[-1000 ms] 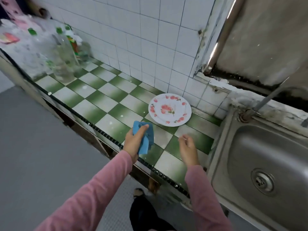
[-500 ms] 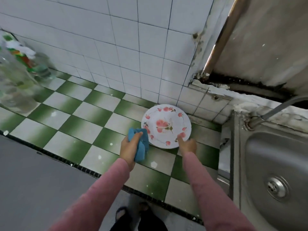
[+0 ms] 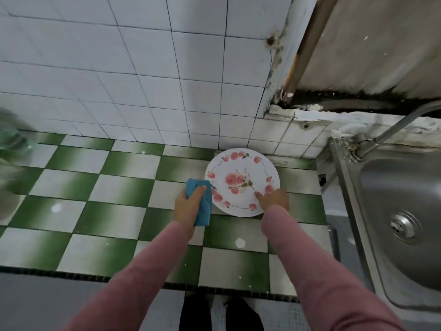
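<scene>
1. The plate [image 3: 241, 181] is lying flat and face up on the counter [image 3: 119, 187], just left of the sink [image 3: 391, 187] and close to the tiled wall behind it.
2. The left hand [image 3: 188, 207] is clamping a blue cloth [image 3: 204, 204], with fingers and thumb curled round its folds. The cloth is touching the plate's rim on the side farther from the sink.
3. The right hand [image 3: 274, 199] is resting on the near rim, on the sink's side. One digit is lying on the plate's face and the rest are hidden, so I cannot tell whether they are pinching the rim.
4. The plate looks glazed, so it is likely stiff, fairly light, breakable, and slippery if wet.
5. Flat on the tile, it is offering little to get under. The rim is probably the best hold, thumb on top and fingertips slid beneath.
6. The cloth is soft and should be moulding to the plate while the other hand is steadying it.
</scene>
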`<state>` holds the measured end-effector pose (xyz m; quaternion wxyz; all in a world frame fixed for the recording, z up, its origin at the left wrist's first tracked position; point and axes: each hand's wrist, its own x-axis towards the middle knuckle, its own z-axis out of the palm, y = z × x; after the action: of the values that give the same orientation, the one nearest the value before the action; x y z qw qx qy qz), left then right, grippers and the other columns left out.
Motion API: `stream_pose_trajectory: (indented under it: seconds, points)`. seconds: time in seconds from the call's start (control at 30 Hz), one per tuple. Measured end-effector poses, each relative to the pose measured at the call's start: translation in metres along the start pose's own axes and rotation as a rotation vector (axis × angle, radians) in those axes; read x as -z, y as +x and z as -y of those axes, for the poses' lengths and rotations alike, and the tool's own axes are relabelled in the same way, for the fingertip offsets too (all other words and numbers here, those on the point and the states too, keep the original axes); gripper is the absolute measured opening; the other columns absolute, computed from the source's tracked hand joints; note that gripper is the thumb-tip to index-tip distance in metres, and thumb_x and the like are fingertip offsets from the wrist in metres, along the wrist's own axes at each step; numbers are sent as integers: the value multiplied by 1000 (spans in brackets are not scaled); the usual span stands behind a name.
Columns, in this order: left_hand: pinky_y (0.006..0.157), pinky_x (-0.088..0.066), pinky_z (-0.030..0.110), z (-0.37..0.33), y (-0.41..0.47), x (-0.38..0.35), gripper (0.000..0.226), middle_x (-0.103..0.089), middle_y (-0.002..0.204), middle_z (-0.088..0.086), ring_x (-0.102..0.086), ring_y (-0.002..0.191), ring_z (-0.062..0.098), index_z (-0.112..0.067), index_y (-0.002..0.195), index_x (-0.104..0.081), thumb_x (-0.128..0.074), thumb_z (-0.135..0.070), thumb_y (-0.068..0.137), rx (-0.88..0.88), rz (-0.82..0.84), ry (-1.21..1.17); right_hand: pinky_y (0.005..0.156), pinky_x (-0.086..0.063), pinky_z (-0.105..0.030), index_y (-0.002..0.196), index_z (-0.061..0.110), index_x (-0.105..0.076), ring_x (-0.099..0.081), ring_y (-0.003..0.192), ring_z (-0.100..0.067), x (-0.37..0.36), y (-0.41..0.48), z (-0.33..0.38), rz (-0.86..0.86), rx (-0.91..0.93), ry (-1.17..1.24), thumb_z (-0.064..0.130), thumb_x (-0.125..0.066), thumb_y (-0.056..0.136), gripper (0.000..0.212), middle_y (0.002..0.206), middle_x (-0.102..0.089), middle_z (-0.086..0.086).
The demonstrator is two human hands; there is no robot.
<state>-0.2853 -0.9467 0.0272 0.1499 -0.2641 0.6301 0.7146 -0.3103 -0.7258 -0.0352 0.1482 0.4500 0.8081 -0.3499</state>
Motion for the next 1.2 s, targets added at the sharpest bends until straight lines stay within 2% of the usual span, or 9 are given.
stream_pose_trajectory:
  seconds: [0.2, 0.37, 0.5, 0.57, 0.7, 0.8, 0.97, 1.07, 1.2]
  points:
    - [84, -54, 50, -5, 14, 13, 31, -64, 110, 17, -63, 96, 35, -16, 122, -58, -63, -27, 93, 24, 39, 46, 96, -49, -43, 138, -2, -38, -55, 122, -39, -8, 1, -2, -42, -20, 18, 24, -79, 85, 72, 139, -46, -21]
    - [85, -55, 50, -7, 22, 21, 16, -64, 104, 13, -64, 94, 32, -20, 108, -59, -63, -27, 94, 51, 73, 68, 96, -48, -46, 135, -1, -35, -54, 122, -43, -3, -4, -4, -87, -77, 129, 14, -75, 88, 63, 137, -50, -25]
    - [86, -55, 52, -11, 24, 23, 10, -65, 105, 14, -64, 97, 35, -24, 101, -58, -63, -28, 93, 54, 69, 88, 95, -53, -46, 130, -3, -44, -60, 115, -40, 7, -2, -11, -94, -124, 255, 11, -76, 86, 56, 123, -58, -22]
    - [87, -55, 52, -12, 26, 23, 14, -65, 107, 14, -64, 100, 36, -23, 104, -58, -63, -30, 93, 52, 73, 96, 91, -56, -46, 128, 0, -43, -62, 109, -38, 13, -2, -17, -93, -145, 333, 9, -75, 86, 54, 115, -58, -19]
    - [79, -56, 45, -14, 26, 19, 23, -65, 107, 14, -64, 97, 35, -19, 113, -57, -63, -29, 93, 46, 67, 73, 85, -59, -51, 118, 15, -37, -65, 100, -37, 22, -6, -30, -96, -168, 498, 6, -73, 86, 50, 117, -59, -20]
    - [74, -56, 41, -14, 24, 19, 31, -64, 107, 13, -64, 96, 34, -17, 120, -55, -63, -30, 93, 37, 67, 64, 89, -57, -53, 128, 16, -35, -64, 104, -38, 28, -9, -39, -61, -168, 566, 2, -69, 87, 55, 121, -57, -22]
    - [71, -56, 38, -11, 17, 18, 30, -63, 107, 14, -63, 93, 31, -17, 119, -55, -63, -30, 93, 27, 58, 44, 89, -56, -51, 138, 11, -33, -60, 106, -36, 35, -19, -48, 23, -159, 773, -8, -62, 90, 59, 120, -51, -17]
    - [77, -57, 43, -9, 10, 16, 32, -62, 111, 14, -63, 99, 33, -18, 120, -53, -63, -32, 93, 33, 57, 39, 90, -56, -57, 136, 10, -37, -59, 113, -39, 37, -24, -52, 59, -160, 830, -10, -59, 89, 56, 121, -51, -17]
    - [88, -56, 49, -4, 3, 16, 37, -62, 116, 15, -63, 105, 36, -17, 124, -53, -63, -34, 93, 29, 51, 32, 88, -56, -59, 124, 9, -46, -61, 110, -39, 41, -29, -56, 110, -160, 874, -9, -60, 88, 43, 121, -58, -16]
